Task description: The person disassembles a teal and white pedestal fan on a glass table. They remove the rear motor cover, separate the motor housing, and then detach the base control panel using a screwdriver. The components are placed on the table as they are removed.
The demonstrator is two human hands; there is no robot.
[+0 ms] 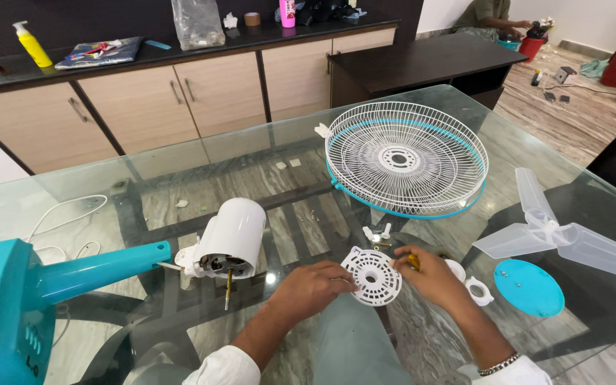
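Between motor housing (231,239) and teal cap (528,287), both hands, left hand (315,289) and right hand (429,276), pinch a white slotted disc (371,276).

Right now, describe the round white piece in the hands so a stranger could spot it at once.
On the glass table, look at the near edge, in front of the big fan grille. There the left hand and right hand hold a white disc between them. It is flat, slotted and has a centre hole, unlike the plain teal cap and small white ring to its right.
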